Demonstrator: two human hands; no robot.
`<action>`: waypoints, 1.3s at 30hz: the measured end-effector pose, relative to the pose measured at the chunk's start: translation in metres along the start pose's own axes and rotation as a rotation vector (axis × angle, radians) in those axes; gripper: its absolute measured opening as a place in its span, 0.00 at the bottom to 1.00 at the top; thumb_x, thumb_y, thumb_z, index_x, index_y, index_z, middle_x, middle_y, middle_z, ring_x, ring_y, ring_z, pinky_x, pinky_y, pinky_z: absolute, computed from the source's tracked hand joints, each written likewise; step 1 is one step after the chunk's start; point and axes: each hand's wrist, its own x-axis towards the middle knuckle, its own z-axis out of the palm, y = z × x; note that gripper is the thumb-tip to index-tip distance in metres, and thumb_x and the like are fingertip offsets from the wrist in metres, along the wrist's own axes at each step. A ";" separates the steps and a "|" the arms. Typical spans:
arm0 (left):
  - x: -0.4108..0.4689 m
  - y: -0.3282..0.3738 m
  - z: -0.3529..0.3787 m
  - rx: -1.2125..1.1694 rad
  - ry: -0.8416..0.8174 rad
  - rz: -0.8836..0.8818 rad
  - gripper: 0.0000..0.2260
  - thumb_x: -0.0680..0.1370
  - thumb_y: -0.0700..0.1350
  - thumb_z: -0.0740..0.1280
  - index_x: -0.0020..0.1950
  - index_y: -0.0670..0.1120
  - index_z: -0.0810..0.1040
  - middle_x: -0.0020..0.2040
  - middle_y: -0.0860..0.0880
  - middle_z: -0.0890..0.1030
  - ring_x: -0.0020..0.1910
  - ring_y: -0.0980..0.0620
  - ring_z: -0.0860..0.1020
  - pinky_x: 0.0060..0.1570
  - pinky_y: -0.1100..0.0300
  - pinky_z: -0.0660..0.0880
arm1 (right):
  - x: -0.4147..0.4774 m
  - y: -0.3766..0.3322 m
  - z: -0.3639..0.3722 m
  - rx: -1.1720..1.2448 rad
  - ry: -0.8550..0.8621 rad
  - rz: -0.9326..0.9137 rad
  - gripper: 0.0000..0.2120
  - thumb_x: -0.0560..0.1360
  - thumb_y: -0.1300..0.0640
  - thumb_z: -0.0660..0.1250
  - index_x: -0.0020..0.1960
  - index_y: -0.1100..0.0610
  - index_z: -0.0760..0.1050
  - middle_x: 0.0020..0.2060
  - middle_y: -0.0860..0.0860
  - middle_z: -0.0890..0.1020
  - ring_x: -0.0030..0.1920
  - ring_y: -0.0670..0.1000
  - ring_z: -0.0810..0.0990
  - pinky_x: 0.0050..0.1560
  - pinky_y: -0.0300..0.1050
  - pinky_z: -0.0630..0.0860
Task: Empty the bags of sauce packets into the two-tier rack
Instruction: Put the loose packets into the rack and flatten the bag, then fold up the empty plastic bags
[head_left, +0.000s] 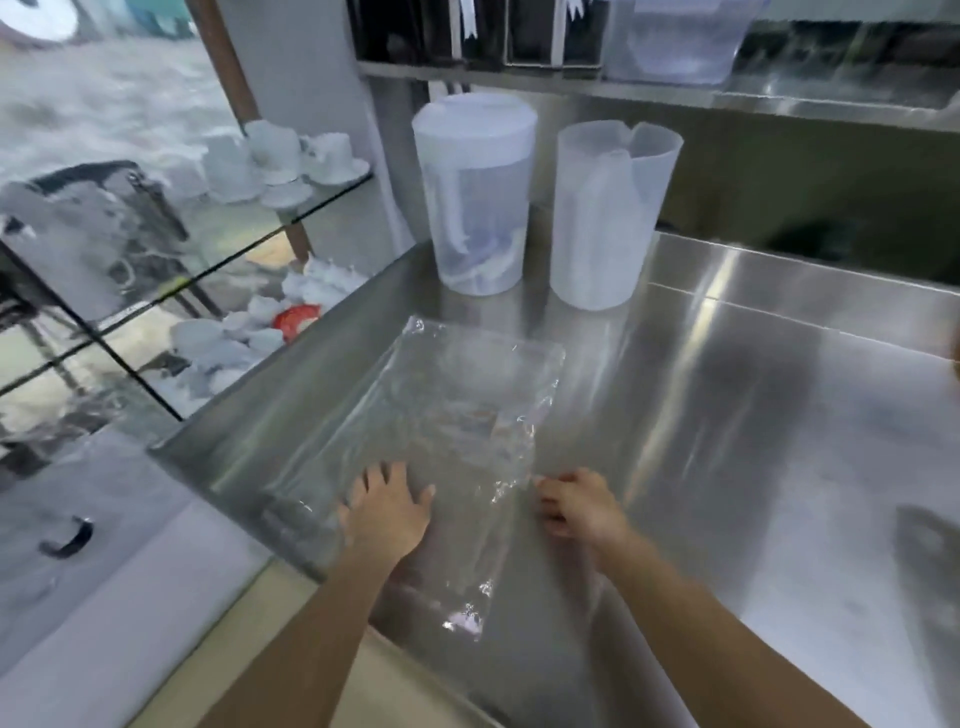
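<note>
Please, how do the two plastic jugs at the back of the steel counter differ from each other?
The left jug is closed with a white lid; the right jug is open at the top, with a pouring spout. The left jug stands a little farther back and nearer the counter's left edge than the right jug. Both are translucent white, upright, and hold pale items too blurred to identify.

Your counter reads brushed silver-grey steel with pale streaked glare. The bag on it is clear and colourless, white glints along its creases. Both pitchers are frosted translucent white; the left one shows bluish-white shapes inside. The cups on the glass shelf are white. One red-orange lid sits among white items below.
</note>
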 end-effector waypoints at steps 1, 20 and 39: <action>-0.004 -0.005 0.002 -0.005 -0.008 -0.005 0.24 0.76 0.60 0.57 0.70 0.51 0.63 0.72 0.45 0.64 0.72 0.43 0.60 0.68 0.43 0.59 | 0.001 -0.001 0.011 0.008 -0.010 0.013 0.07 0.71 0.59 0.67 0.39 0.56 0.69 0.28 0.53 0.71 0.27 0.49 0.70 0.24 0.37 0.67; 0.018 -0.039 -0.020 -0.069 0.008 -0.078 0.31 0.77 0.61 0.54 0.75 0.46 0.56 0.76 0.42 0.59 0.75 0.43 0.56 0.73 0.45 0.51 | -0.019 0.018 -0.033 0.139 0.104 0.154 0.15 0.67 0.67 0.69 0.25 0.60 0.69 0.13 0.51 0.69 0.12 0.46 0.63 0.17 0.29 0.57; -0.055 0.111 0.018 -0.795 -0.277 0.050 0.10 0.68 0.46 0.73 0.45 0.45 0.76 0.48 0.39 0.79 0.42 0.39 0.79 0.40 0.53 0.77 | -0.040 0.064 -0.168 -0.056 0.360 0.141 0.10 0.56 0.67 0.72 0.35 0.62 0.75 0.31 0.57 0.77 0.32 0.55 0.78 0.33 0.43 0.74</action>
